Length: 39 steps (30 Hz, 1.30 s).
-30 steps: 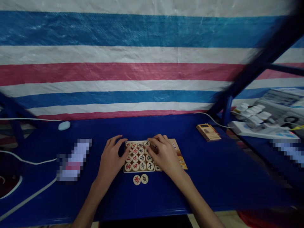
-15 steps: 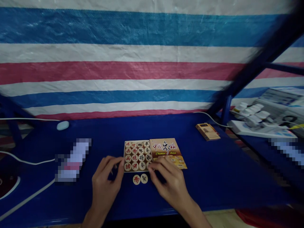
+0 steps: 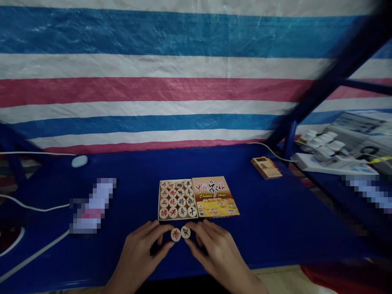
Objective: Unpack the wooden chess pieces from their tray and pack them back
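Observation:
My left hand (image 3: 146,245) pinches a round chess piece with a red character (image 3: 175,234) between thumb and forefinger. Beside it, the thumb and forefinger of my right hand (image 3: 214,247) close on a chess piece with a black character (image 3: 185,232). The two pieces are side by side, just in front of an open box (image 3: 159,206). Rows of round pieces fill that box, red characters on the left and black on the right. Against its right side lies the lid (image 3: 214,197), printed "Chinese chess". Whether the held pieces touch the table cannot be made out.
On the blue table (image 3: 294,228) lie a blurred-out phone-like object (image 3: 93,206) with a cable, a pale blue case (image 3: 79,161) and a small brown box (image 3: 266,168). A loaded power strip (image 3: 333,163) is at the right, and a striped sheet (image 3: 183,90) hangs behind.
Both hands have moved from the box's sides down towards me and inward, onto the two loose pieces. The box's front right corner is now uncovered.

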Tool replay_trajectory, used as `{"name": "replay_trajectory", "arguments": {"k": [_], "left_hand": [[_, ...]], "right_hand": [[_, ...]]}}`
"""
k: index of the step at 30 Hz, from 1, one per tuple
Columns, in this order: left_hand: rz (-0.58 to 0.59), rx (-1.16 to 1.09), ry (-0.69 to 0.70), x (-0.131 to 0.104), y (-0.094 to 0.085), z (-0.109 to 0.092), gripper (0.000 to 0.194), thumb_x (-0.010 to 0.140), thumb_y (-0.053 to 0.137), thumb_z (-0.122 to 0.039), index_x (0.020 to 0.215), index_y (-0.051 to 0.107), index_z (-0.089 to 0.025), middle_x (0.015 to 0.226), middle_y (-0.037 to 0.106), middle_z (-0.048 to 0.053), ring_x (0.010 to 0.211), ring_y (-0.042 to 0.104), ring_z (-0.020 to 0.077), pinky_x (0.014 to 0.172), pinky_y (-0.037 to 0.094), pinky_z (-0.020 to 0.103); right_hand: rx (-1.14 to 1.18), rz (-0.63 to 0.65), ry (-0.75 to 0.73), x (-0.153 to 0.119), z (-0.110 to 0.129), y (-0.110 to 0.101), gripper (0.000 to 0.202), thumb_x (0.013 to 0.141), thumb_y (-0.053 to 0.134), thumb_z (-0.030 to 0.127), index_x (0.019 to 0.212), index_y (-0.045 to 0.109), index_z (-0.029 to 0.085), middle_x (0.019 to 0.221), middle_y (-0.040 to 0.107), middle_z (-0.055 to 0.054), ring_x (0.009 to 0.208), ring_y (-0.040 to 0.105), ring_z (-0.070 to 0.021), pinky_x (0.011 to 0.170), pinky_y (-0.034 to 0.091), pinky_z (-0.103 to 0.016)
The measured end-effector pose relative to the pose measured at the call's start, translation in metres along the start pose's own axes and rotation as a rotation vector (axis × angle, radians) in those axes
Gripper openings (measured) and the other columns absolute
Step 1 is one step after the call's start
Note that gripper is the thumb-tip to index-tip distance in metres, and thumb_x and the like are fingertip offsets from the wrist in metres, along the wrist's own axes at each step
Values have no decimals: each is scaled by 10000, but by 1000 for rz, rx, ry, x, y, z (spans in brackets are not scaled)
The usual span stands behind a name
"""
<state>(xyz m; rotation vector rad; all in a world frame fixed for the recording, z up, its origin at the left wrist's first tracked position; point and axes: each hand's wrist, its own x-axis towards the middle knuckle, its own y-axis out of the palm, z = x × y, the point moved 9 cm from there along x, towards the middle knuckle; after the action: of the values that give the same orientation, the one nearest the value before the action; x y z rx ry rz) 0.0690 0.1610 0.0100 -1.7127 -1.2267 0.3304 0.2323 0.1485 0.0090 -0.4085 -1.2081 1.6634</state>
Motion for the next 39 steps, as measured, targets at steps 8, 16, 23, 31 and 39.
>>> {"name": "replay_trajectory", "arguments": {"k": [8,16,23,31,39], "left_hand": [[24,-30,-15,4,-3,-4,208,906,684,-289,1113,660,-299,739,639,-44,631,642,139,598,538,267],[-3,-81,9,3,-3,-11,205,938,640,-248,1135,664,-297,859,696,-15,723,681,137,666,577,266],[-160,-217,0,9,-10,-15,315,930,632,-197,1235,615,-277,1051,733,18,755,692,117,699,599,241],[-211,-194,-6,14,-12,-12,392,933,634,-187,1306,617,-306,1102,741,22,769,703,124,714,619,262],[-209,-225,-24,10,-13,-10,388,936,634,-184,1298,605,-320,1104,733,14,754,693,117,704,616,262]], "right_hand": [[105,16,76,-1,-9,1,240,943,660,369,1128,599,229,757,613,7,744,617,-184,643,477,-318],[186,19,23,1,-4,-3,185,964,618,306,1142,622,255,753,611,18,716,597,-163,663,472,-326],[327,-161,43,4,-9,-20,221,949,625,285,1165,612,245,892,675,-16,774,650,-148,693,537,-293],[328,-299,22,8,-11,-27,307,912,672,247,1213,613,264,906,698,-15,728,643,-150,672,557,-305],[333,-271,22,8,-13,-22,322,914,687,251,1226,610,282,873,694,-3,674,617,-138,643,546,-310]]}}
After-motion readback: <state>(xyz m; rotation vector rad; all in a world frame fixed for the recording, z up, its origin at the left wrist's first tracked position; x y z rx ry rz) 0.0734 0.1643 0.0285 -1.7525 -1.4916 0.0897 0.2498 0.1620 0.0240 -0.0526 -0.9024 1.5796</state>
